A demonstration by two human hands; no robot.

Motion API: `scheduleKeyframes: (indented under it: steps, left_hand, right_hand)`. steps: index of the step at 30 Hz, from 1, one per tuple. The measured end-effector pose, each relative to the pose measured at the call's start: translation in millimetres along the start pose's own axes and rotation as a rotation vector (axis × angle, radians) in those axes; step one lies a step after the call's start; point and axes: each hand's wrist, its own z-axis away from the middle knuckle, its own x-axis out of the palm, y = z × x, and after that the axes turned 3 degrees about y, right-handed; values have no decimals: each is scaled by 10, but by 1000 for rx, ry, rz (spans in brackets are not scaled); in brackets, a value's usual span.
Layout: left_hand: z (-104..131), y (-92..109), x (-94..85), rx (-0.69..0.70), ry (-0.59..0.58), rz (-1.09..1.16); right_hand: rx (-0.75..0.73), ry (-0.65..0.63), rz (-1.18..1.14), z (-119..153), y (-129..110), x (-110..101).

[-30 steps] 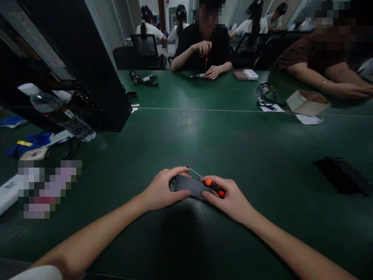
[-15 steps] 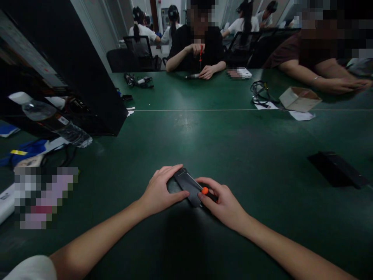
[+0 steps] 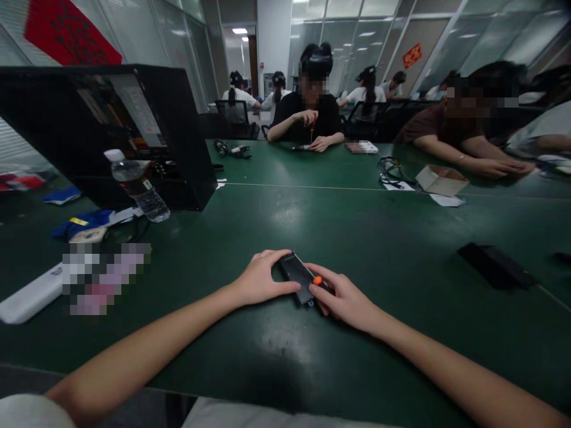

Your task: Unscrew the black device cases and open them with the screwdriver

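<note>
A dark, flat rectangular device [image 3: 296, 273] rests at the table's middle, slanting toward me; I cannot make out its exact kind. My left hand [image 3: 262, 278] grips it from the left, fingers at its far end and thumb across its near part. In my right hand [image 3: 350, 302] is a screwdriver [image 3: 317, 280] with an orange and black handle. Its thin shaft lies along the device's right side, pointing away from me. The right thumb and fingers also sit against the near right edge of the device. Where the screwdriver's tip meets the device is too small to tell.
On the left stand an open black computer case [image 3: 178, 137] and a plastic bottle [image 3: 149, 199]. A white bar-shaped object [image 3: 33, 297] lies nearer. At right are a black flat object [image 3: 495, 264] and a small box [image 3: 441, 179]. Across the green table [image 3: 383, 232] a person [image 3: 307, 119] works.
The head view has tilted up, so more of the room and the table's near edge show. Both hands keep their hold on the device and screwdriver, with little visible movement.
</note>
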Motion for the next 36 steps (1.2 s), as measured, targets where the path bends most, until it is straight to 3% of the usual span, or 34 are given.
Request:
scheduleKeyframes:
  steps: [6,11,25,32,36]
  left_hand:
    - [-40,-49,82,79,44,-44]
    - [-65,-78,120,146,37,-90]
    - [-23,-29,154,148,19,-53]
    - [-45,-118,192,190,-14,44]
    - [0,-70,36,217,-36,88]
  right_hand:
    - [-45,28,105,-28,-2,41]
    - [-110,26,223,-105,36,-53]
    - [-69,-16,218,-178,98,-165]
    - [-146,-44,312,-171,93,-199]
    - [-195,-56,383,-156,32,-196]
